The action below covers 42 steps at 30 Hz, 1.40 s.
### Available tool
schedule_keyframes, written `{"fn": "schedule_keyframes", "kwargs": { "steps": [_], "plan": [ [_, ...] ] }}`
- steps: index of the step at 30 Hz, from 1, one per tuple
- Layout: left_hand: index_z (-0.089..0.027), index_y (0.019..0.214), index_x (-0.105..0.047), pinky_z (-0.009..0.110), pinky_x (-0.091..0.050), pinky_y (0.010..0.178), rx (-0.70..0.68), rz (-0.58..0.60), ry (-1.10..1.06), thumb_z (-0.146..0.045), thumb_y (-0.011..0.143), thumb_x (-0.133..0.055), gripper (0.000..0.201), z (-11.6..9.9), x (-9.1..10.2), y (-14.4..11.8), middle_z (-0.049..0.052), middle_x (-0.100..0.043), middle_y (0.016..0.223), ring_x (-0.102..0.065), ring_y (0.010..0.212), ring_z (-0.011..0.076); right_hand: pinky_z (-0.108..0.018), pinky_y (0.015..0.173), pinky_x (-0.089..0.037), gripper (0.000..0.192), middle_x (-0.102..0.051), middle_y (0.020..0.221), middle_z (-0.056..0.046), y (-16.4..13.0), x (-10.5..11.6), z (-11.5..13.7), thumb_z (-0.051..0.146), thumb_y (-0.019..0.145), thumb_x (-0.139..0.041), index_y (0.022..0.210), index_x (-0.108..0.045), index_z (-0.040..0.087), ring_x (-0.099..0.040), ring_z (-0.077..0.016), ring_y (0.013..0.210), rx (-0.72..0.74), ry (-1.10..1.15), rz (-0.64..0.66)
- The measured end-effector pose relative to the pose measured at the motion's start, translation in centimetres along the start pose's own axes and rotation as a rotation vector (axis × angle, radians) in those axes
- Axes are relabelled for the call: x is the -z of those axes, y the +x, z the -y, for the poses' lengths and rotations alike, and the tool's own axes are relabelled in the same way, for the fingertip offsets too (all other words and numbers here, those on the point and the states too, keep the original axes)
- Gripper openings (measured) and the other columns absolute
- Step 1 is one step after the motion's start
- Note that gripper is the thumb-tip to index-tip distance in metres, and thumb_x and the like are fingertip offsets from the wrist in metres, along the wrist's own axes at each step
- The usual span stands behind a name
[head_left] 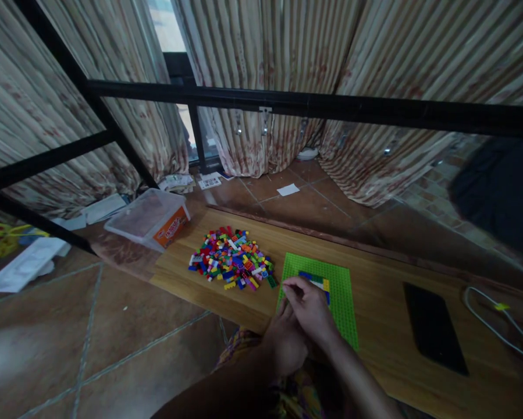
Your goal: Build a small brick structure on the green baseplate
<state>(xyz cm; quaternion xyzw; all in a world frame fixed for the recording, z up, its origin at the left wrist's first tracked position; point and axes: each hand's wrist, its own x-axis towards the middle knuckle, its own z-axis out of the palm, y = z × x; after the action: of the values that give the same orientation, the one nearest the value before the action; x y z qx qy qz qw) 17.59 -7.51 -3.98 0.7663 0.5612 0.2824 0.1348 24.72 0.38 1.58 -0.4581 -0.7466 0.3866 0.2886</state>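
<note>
My right hand (311,308) is over the near left part of a green building-block baseplate (342,308). Its thumb and index finger are pinched, and what they hold, if anything, is too small to make out. Close against it and partly behind it is my left hand (285,343), fingers drawn together, their grip hidden. Blue, green, white and yellow toy bricks (326,285) are fixed on the baseplate, partly covered by my right hand. To the left lies a heap of loose toy bricks (232,259) in many colours.
A wooden board (383,326) carries the baseplate, the heap and a dark flat slab (436,326). A clear plastic box (134,218) with an orange label stands at its left end. A white cable (501,314) lies far right. Black metal rails (313,105) cross beyond, before curtains.
</note>
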Motion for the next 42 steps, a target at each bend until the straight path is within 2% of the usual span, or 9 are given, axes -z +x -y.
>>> {"fn": "schedule_keyframes", "kwargs": {
  "steps": [4,10,15,19,23,29,34,37,42],
  "plan": [
    [-0.017,0.140,-0.040,0.052,-0.031,0.113,0.036,0.075,-0.013,-0.026,0.084,-0.057,0.059,0.5,2.5,-3.3,0.012,-0.043,0.146,-0.035,0.137,0.0311,-0.031,0.074,-0.048,0.017,-0.068,0.086,-0.005,0.7,-1.9,-0.6,0.026,0.086,-0.050,0.089,-0.065,0.019,-0.064,-0.0191,0.079,0.015,-0.092,0.034],
    [-0.018,0.140,-0.040,0.051,-0.042,0.106,0.126,-0.085,0.048,-0.014,0.088,-0.049,0.052,4.0,5.3,-6.1,0.014,-0.047,0.141,-0.039,0.134,0.0263,-0.030,0.069,-0.047,0.016,-0.068,0.084,-0.003,0.8,-4.0,-0.5,0.024,0.087,-0.050,0.088,-0.066,0.021,-0.064,-0.0183,0.074,0.038,-0.145,0.075],
    [-0.021,0.135,-0.045,0.046,-0.046,0.103,0.247,-0.100,-0.019,-0.010,0.091,-0.045,0.045,5.9,7.0,-6.4,0.011,-0.048,0.140,-0.045,0.130,0.0232,-0.029,0.071,-0.047,0.015,-0.067,0.086,-0.003,1.7,-5.6,-0.2,0.021,0.088,-0.050,0.089,-0.066,0.021,-0.063,-0.0174,0.076,0.114,-0.190,0.079],
    [-0.020,0.132,-0.048,0.045,-0.045,0.105,0.256,-0.109,-0.052,-0.009,0.089,-0.047,0.044,5.8,7.3,-6.1,0.011,-0.051,0.138,-0.046,0.129,0.0229,-0.030,0.077,-0.047,0.019,-0.065,0.092,-0.004,3.6,-6.9,0.3,0.018,0.089,-0.049,0.097,-0.066,0.021,-0.062,-0.0186,0.085,0.180,-0.277,0.055],
    [-0.020,0.132,-0.048,0.045,-0.045,0.106,0.266,-0.119,-0.060,-0.008,0.088,-0.049,0.046,5.8,7.2,-6.0,0.010,-0.052,0.136,-0.046,0.128,0.0233,-0.029,0.082,-0.047,0.028,-0.062,0.099,-0.005,5.4,-7.8,1.0,0.012,0.090,-0.046,0.105,-0.066,0.024,-0.060,-0.0179,0.090,0.247,-0.385,0.102],
    [-0.021,0.132,-0.049,0.046,-0.043,0.107,0.276,-0.090,-0.063,-0.008,0.088,-0.049,0.046,6.0,7.2,-5.9,0.009,-0.051,0.137,-0.043,0.131,0.0234,-0.028,0.079,-0.046,0.018,-0.059,0.101,-0.005,6.9,-7.9,1.1,0.016,0.086,-0.056,0.098,-0.067,0.025,-0.057,-0.0191,0.095,0.265,-0.509,0.171],
    [-0.023,0.129,-0.052,0.047,-0.044,0.106,0.277,-0.112,-0.110,-0.011,0.091,-0.046,0.040,6.3,7.2,-5.7,0.009,-0.053,0.135,-0.047,0.128,0.0235,-0.029,0.076,-0.048,0.014,-0.059,0.101,-0.007,7.0,-7.5,1.8,0.020,0.090,-0.053,0.092,-0.066,0.023,-0.057,-0.0206,0.093,0.301,-0.508,0.180],
    [-0.023,0.127,-0.054,0.045,-0.046,0.104,0.299,-0.154,-0.180,-0.017,0.092,-0.047,0.036,6.7,7.3,-5.9,0.009,-0.055,0.132,-0.050,0.125,0.0228,-0.031,0.079,-0.048,0.017,-0.062,0.097,-0.007,5.8,-6.7,2.3,0.018,0.093,-0.047,0.097,-0.064,0.022,-0.058,-0.0210,0.092,0.296,-0.430,0.137],
    [-0.021,0.126,-0.055,0.043,-0.046,0.102,0.434,-0.218,-0.372,-0.025,0.091,-0.049,0.035,5.8,8.3,-4.9,0.010,-0.059,0.129,-0.055,0.120,0.0239,-0.030,0.082,-0.048,0.021,-0.067,0.097,-0.005,1.1,-4.4,2.5,0.018,0.093,-0.045,0.104,-0.063,0.021,-0.062,-0.0180,0.090,0.148,-0.085,0.075]
  ]
}}
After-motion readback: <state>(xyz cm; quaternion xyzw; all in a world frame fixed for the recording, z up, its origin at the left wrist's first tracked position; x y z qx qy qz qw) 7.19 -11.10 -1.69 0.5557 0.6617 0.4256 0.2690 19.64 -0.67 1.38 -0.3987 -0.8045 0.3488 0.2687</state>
